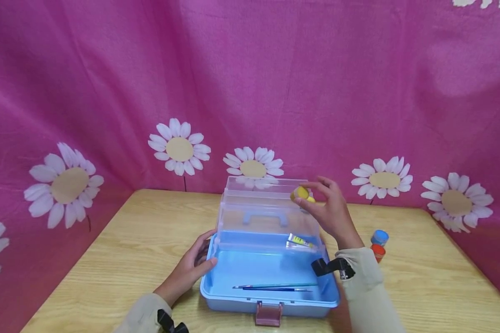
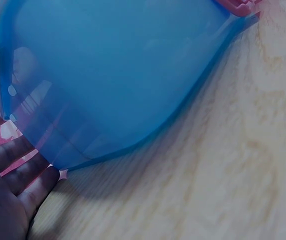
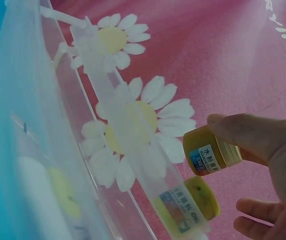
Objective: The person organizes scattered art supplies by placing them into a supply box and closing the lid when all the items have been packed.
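Observation:
My right hand [image 1: 332, 213] pinches a small mustard-yellow paint jar [image 3: 200, 152] between thumb and fingers, up by the clear upper tray [image 1: 250, 200] of a blue plastic art box [image 1: 233, 300]. Just below that jar, a second yellow paint jar [image 3: 185, 207] shows at the tray's edge in the right wrist view. My left hand [image 1: 188, 268] grips the box's left side, thumb over the rim and fingers along the outer wall [image 2: 73, 135]. A paint tube [image 1: 300, 241] shows at the right of the clear section. Two thin paintbrushes [image 1: 275, 287] lie in the blue base.
A blue-lidded jar [image 1: 379, 237] and a red-lidded jar [image 1: 378, 252] stand on the wooden table [image 1: 425, 268], right of my right wrist. The box's pink latch [image 1: 268, 314] hangs open at the front. A magenta curtain [image 1: 300, 92] with daisies hangs behind the table.

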A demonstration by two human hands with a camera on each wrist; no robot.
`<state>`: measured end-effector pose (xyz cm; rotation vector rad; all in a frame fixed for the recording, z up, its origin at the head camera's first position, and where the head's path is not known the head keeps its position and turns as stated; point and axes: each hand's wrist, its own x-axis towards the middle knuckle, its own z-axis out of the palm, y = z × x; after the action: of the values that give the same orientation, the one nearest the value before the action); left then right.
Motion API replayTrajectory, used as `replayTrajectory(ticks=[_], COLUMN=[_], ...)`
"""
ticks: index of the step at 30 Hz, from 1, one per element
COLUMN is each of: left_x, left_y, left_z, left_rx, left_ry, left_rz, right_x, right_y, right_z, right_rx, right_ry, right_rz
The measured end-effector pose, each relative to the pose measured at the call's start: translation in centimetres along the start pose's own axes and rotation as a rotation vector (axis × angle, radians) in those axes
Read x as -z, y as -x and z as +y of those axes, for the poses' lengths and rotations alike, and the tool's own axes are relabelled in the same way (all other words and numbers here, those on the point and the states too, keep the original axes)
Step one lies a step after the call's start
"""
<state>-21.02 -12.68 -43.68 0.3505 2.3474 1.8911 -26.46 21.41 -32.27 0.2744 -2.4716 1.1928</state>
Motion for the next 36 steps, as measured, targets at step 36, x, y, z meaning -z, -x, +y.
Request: replayTrajectory(ticks=[36], left_x=[0.0], left_y=[0.2], left_z=[0.1], left_rx=[-0.014], left_ry=[-0.028], left_rz=[-0.022], right_x=[-1.9], right_y=[0.0], right_z=[0.1], right_rx=[-0.08], right_ry=[0.108], right_rz=[-0.07])
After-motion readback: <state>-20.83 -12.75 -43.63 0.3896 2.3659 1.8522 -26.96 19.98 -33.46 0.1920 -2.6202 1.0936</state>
